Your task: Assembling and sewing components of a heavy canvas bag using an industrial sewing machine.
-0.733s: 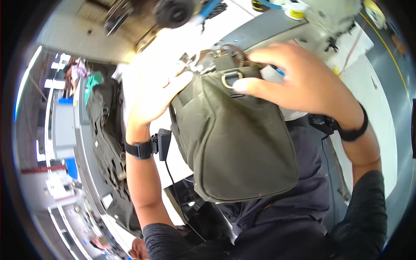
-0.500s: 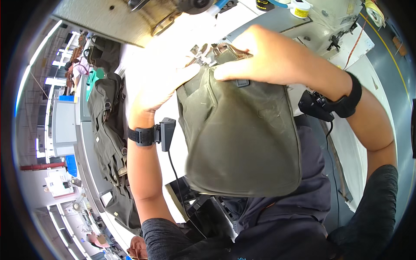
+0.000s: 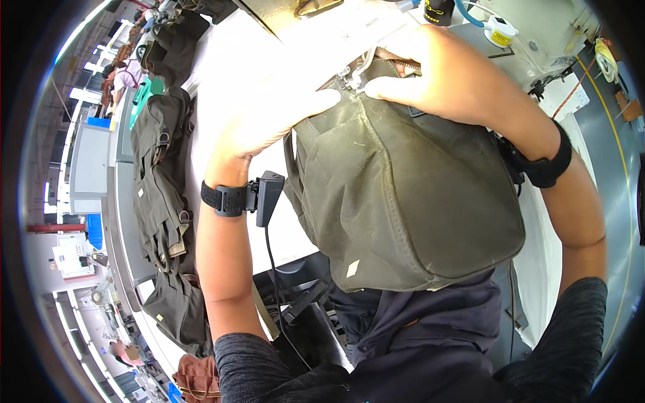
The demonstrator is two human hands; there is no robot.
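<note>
A dark olive-green canvas bag (image 3: 443,195) hangs down in front of me, its top edge at the metal presser foot (image 3: 351,79) of a sewing machine. My left hand (image 3: 269,117) grips the bag's upper edge on the left, thumb on top; glare washes out its other fingers. My right hand (image 3: 447,77) is closed on the top edge to the right of the foot, its thumb pressing the cloth. A metal-toothed zipper (image 3: 408,66) shows beside the right fingers. A seam runs down the bag's side, near a small pale label (image 3: 353,268).
More dark green bags (image 3: 161,181) lie in a row along the left. A reddish-brown bag (image 3: 197,377) sits at the lower left. Beyond the machine stand a black container (image 3: 439,11) and a white pot with a yellow label (image 3: 499,32).
The bag has turned and swung right, so its side seam and pale label now show. Both hands have shifted slightly, still on its top edge.
</note>
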